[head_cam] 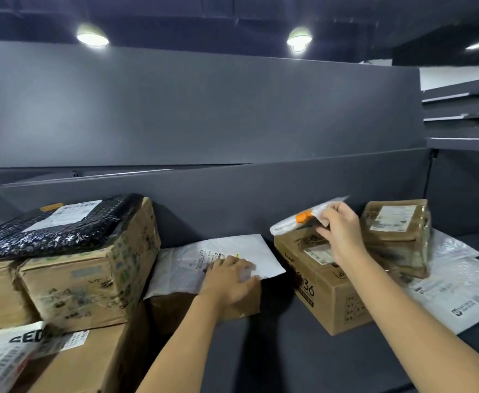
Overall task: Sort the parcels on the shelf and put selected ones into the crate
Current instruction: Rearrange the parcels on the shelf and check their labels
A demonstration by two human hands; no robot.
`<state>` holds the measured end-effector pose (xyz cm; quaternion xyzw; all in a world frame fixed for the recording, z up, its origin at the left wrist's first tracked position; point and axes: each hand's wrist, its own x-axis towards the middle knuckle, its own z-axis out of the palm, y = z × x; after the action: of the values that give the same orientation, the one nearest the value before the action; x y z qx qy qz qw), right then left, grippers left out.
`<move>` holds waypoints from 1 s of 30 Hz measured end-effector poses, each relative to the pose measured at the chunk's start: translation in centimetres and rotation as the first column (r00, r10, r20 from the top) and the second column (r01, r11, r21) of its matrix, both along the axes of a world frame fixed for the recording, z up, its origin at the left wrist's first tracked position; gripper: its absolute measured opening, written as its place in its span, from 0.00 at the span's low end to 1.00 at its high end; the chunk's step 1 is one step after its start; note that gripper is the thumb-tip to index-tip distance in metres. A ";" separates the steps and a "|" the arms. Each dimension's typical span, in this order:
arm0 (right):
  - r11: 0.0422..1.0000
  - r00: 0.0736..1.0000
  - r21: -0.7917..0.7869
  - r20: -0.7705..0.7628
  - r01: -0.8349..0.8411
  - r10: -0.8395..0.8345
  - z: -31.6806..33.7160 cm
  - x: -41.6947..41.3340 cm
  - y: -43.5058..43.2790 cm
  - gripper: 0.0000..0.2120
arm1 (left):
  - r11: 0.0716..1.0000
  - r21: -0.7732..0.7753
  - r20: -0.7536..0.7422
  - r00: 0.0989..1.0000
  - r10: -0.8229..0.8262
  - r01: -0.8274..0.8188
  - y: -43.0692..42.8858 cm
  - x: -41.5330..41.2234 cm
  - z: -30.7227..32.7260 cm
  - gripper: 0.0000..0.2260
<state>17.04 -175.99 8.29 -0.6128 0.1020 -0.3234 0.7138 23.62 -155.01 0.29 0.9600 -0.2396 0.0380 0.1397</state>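
Progress: early, by my judgement. The crate is not in view, so I cannot tell what, if anything, is in it. The dark grey metal shelf carries many parcels.

Right hand: fingers and thumb pinch one end of a small white padded pouch with an orange tab. It is lifted clear, above a brown cardboard carton printed "36".

Left hand: palm down, fingers laid on a flat white plastic mailer with a printed label. It is pressing, with no clear pinch. The mailer lies on a low plain brown box.

Not yet handled, as they lie:
- A tape-wrapped brown parcel stands tilted just beside the carton.
- White bubble mailers lie flat at the right.
- A black bubble mailer sits on a taped carton with green print at the left.

All cartons are closed, so their contents are unseen. Left to do: decide on the pouch and mailer, then carry the chosen ones to the crate.
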 end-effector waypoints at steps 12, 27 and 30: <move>0.869 0.869 0.026 0.067 -0.494 0.491 5.6 -4.5 1.8 0.13 | 0.638 -0.709 0.507 0.846 0.165 0.300 6.1 -3.4 8.7 0.26; 0.711 0.747 0.228 0.229 -0.665 0.625 3.3 -4.2 4.7 0.20 | 0.388 -0.913 -0.020 0.939 -0.344 0.123 3.7 -7.5 10.1 0.15; 0.536 0.557 0.153 0.202 -0.830 0.805 1.9 -4.7 4.2 0.26 | 0.201 -0.978 -0.003 0.966 -0.257 0.050 4.1 -7.4 9.8 0.11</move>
<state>12.32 -171.82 10.20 -0.4835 -0.1980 0.0297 0.8522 16.26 -150.88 10.12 0.6318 -0.2451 0.0854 0.7304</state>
